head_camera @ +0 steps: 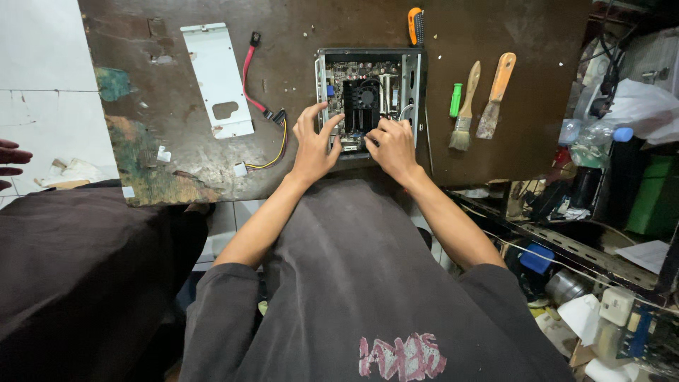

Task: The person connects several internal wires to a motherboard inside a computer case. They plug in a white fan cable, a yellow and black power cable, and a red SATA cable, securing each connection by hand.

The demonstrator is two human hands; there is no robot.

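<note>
A small open computer case (322, 71) lies on the worn brown table (184, 155), with a green circuit board and a black fan (364, 94) inside. My left hand (313, 141) rests on the case's near left edge, fingers spread and touching the board. My right hand (392, 145) is at the near right part of the board, fingers curled down on something small that I cannot make out.
A white metal bracket (216, 78) and a red and yellow cable (258, 106) lie left of the case. Two brushes (467, 106) (495, 95), a green marker (455, 100) and an orange-handled screwdriver (415, 25) lie to the right and behind it. Another person's hand (10, 161) shows at far left. Cluttered shelves (608, 212) stand on the right.
</note>
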